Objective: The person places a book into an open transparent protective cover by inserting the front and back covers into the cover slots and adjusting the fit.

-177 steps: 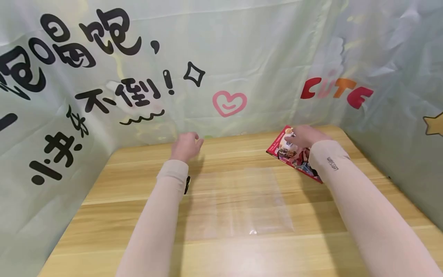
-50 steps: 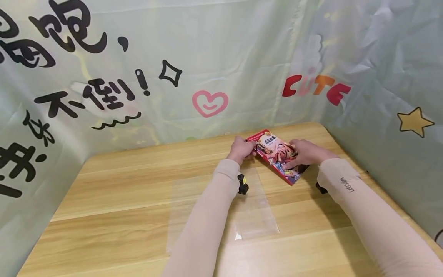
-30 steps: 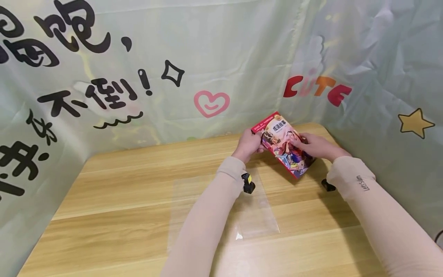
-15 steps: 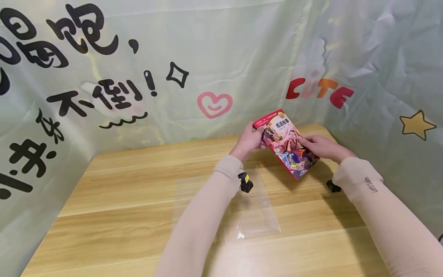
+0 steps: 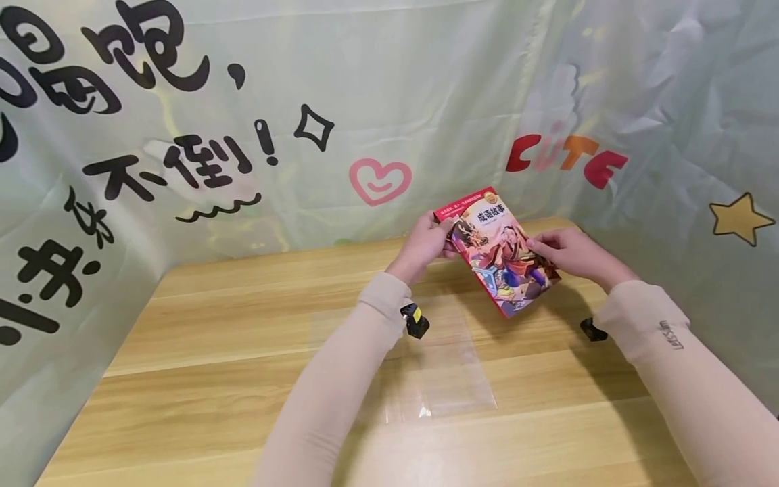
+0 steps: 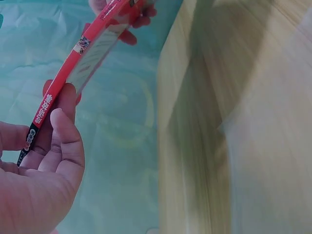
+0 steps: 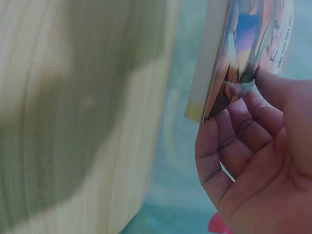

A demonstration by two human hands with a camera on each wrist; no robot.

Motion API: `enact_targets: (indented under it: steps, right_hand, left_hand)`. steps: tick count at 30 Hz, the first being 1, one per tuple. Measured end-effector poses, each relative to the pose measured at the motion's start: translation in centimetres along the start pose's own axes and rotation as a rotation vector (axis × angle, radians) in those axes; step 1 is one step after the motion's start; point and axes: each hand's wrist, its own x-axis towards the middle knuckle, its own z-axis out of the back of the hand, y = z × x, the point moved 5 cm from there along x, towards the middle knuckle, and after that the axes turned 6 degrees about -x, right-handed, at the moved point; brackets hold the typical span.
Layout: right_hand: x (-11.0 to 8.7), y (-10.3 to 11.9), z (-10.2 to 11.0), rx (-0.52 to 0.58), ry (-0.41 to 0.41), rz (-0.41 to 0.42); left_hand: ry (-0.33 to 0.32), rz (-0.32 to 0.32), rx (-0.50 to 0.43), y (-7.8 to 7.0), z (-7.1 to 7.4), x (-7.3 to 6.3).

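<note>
A thin paperback book (image 5: 502,253) with a red-edged, colourful cover is held tilted above the back right of the table. My left hand (image 5: 424,245) grips its upper left edge, thumb on the cover and fingers behind. In the left wrist view the red spine (image 6: 68,63) lies between that thumb and the curled fingers. With the thumb on the cover and fingers beneath, my right hand (image 5: 575,253) pinches the opposite edge. The right wrist view shows the book's corner (image 7: 231,73) between thumb and fingers. A clear plastic sheet or sleeve (image 5: 450,365) lies flat on the table, partly behind my left forearm.
The wooden table (image 5: 213,352) is bounded by pale green printed cloth (image 5: 426,88) at the back and both sides. Black wrist cameras (image 5: 416,321) hang under the sleeves. The book is close to the back cloth.
The book, first under my right hand alone on the table, was then gripped by my left hand too and lifted. In the last half second it has shifted slightly left.
</note>
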Motion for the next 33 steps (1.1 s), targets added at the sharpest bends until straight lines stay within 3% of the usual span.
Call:
enact_targets:
  steps: [19,33]
  right_hand:
    - [-2.1,3.9,0.4,-0.056,-0.018,0.090]
    - [-3.9,6.6,-0.7,-0.005,0.048,0.112]
  left_hand:
    - [0.012,0.015,0.106,-1.3,3.3,-1.9]
    - [-0.021,-0.029,0.158,-1.7,5.6,-3.4]
